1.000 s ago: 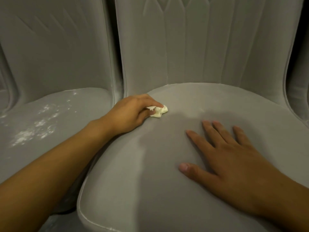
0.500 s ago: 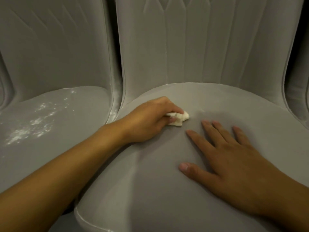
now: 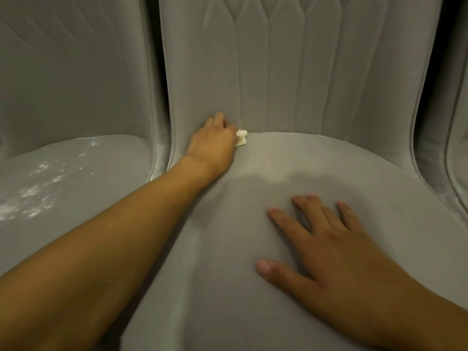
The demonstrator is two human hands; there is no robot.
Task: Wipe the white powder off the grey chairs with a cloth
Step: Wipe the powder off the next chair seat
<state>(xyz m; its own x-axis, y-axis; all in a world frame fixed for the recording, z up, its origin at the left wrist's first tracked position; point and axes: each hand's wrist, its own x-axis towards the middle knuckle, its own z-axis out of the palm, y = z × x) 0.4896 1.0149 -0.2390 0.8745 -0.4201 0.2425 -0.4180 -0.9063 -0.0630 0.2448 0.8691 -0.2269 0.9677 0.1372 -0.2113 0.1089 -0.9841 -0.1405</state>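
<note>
Wiping left hand [image 3: 211,145]: now at the back crease of the seat [image 3: 329,168] — farther back than before.
Cloth [image 3: 241,138]: clenched in its fingers [image 3: 219,119], poking out rightward.
Right hand [image 3: 336,252]: flat on the seat, fingers released.

Dim and warm, softly blurred, with a broad shadow across the grey chair seat [image 3: 222,287] and wide-angle bowing toward the edges.
</note>
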